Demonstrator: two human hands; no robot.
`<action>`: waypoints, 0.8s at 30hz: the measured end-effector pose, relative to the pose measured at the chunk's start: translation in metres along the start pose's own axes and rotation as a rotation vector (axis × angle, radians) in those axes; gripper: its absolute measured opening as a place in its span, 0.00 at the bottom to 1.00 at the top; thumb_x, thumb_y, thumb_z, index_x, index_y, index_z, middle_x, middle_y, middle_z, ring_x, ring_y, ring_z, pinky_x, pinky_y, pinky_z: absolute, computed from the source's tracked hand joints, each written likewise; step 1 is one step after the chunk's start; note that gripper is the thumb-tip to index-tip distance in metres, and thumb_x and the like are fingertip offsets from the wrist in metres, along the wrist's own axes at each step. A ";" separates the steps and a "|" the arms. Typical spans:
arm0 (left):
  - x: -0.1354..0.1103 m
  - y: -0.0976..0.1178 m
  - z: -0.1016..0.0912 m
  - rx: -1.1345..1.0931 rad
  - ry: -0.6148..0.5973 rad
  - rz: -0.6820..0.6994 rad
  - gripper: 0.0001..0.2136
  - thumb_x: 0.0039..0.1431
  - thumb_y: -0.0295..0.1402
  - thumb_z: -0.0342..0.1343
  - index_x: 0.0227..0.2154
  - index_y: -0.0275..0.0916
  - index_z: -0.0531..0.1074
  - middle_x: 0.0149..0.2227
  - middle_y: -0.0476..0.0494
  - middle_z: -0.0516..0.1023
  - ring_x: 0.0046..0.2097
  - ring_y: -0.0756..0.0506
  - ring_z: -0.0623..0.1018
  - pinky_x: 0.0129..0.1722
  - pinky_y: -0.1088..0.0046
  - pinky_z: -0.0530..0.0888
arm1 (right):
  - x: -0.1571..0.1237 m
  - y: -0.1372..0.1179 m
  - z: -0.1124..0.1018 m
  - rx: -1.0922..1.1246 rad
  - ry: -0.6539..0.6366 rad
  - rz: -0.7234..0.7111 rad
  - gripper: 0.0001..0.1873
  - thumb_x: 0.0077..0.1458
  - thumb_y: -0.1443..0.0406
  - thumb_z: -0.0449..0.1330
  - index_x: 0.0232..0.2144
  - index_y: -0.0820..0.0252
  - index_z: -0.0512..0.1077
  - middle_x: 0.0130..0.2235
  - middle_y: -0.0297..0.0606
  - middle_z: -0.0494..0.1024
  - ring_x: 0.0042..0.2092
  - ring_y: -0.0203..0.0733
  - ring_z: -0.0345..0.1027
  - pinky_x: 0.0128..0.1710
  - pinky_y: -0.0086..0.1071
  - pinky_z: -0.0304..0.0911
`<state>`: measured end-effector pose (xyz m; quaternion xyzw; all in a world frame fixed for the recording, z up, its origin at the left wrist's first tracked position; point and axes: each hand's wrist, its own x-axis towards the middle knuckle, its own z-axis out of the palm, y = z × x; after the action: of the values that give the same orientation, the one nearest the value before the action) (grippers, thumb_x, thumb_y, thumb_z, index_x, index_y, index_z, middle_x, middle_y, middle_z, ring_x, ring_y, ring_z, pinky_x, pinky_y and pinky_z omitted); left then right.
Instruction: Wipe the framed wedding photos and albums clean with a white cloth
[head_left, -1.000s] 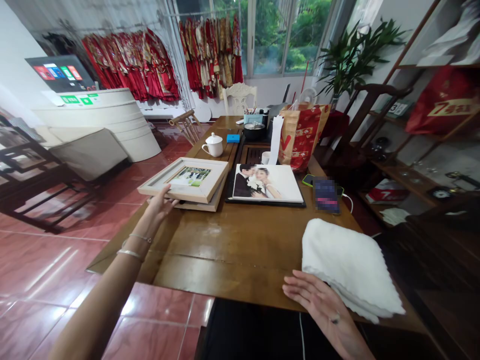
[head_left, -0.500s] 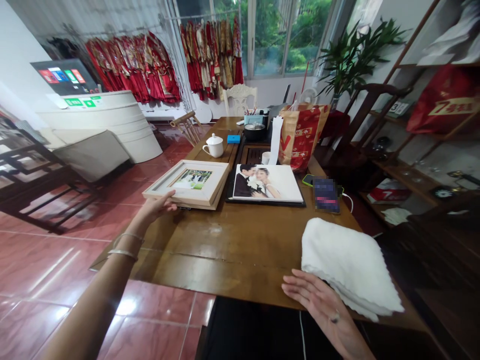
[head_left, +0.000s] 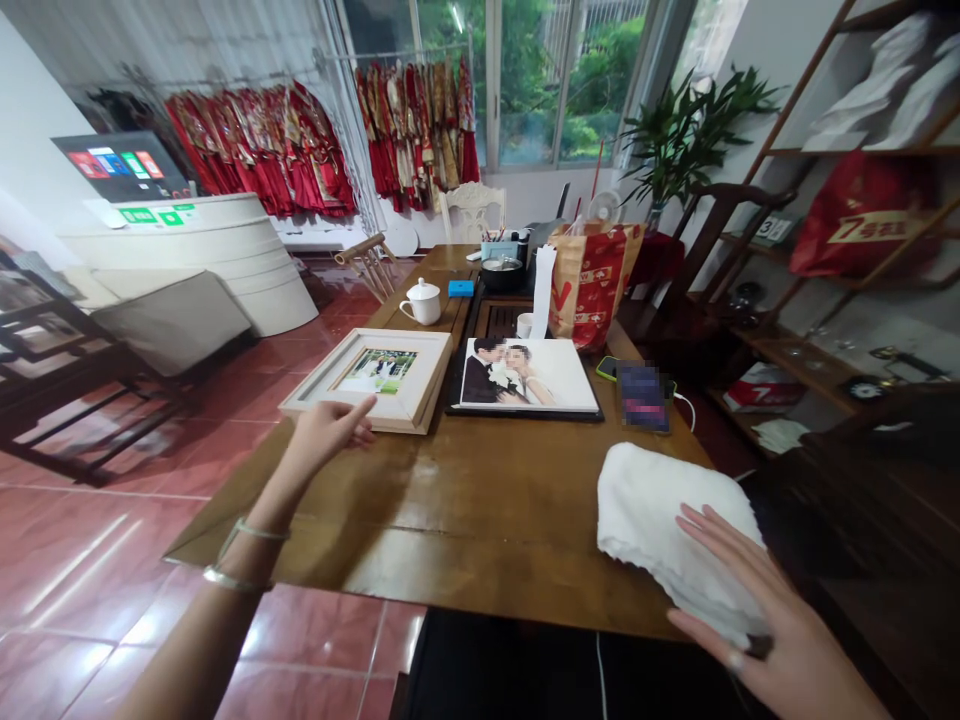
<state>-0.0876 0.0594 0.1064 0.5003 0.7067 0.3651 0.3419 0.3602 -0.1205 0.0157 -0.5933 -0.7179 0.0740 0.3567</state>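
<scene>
In the head view, my left hand (head_left: 334, 435) is above the table just in front of a light wooden picture frame (head_left: 311, 390). Its forefinger is stretched out, the other fingers are loosely curled, and nothing shows in it. The frame lies on another one and holds a small outdoor photo. My right hand (head_left: 780, 610) reaches over the folded white towel (head_left: 652, 500) at the table's right front, fingers and thumb apart. Whether the palm presses on the towel, I cannot tell. Beside the frames, a large couple's portrait print (head_left: 562, 375) lies flat on a dark backing.
Behind the frames stands a white lidded mug (head_left: 424, 303) near a small blue box (head_left: 460, 288). A red and brown paper bag (head_left: 592, 285) is at the back right. Two phones, one dark (head_left: 645, 395) with a white cable, lie on the wooden table (head_left: 465, 510).
My left hand has come off the picture frame's near edge, moving slightly toward me. My right hand has moved right, from beside the towel to over it. The view has shifted slightly.
</scene>
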 end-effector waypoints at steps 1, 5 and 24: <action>-0.006 0.005 0.009 0.025 -0.045 0.084 0.19 0.45 0.48 0.65 0.16 0.35 0.73 0.17 0.42 0.77 0.20 0.45 0.77 0.23 0.74 0.72 | 0.002 0.008 0.006 -0.066 -0.001 -0.050 0.31 0.52 0.55 0.62 0.58 0.52 0.64 0.60 0.43 0.68 0.62 0.59 0.58 0.61 0.53 0.56; -0.014 0.022 0.055 0.066 -0.196 0.222 0.13 0.47 0.43 0.65 0.21 0.36 0.77 0.23 0.42 0.81 0.26 0.44 0.79 0.28 0.72 0.73 | 0.005 0.024 0.035 -0.276 -0.005 -0.124 0.30 0.56 0.61 0.55 0.61 0.56 0.59 0.60 0.46 0.67 0.62 0.59 0.58 0.58 0.54 0.57; 0.104 0.068 0.170 0.317 -0.094 0.184 0.21 0.31 0.43 0.73 0.24 0.35 0.72 0.39 0.25 0.80 0.56 0.25 0.71 0.44 0.66 0.70 | 0.012 0.012 0.064 -0.529 0.200 0.015 0.35 0.43 0.76 0.54 0.56 0.52 0.64 0.53 0.41 0.74 0.55 0.56 0.65 0.51 0.47 0.60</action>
<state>0.0599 0.2038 0.0677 0.6268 0.6900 0.2553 0.2567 0.3308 -0.0856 -0.0330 -0.6755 -0.6691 -0.1722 0.2576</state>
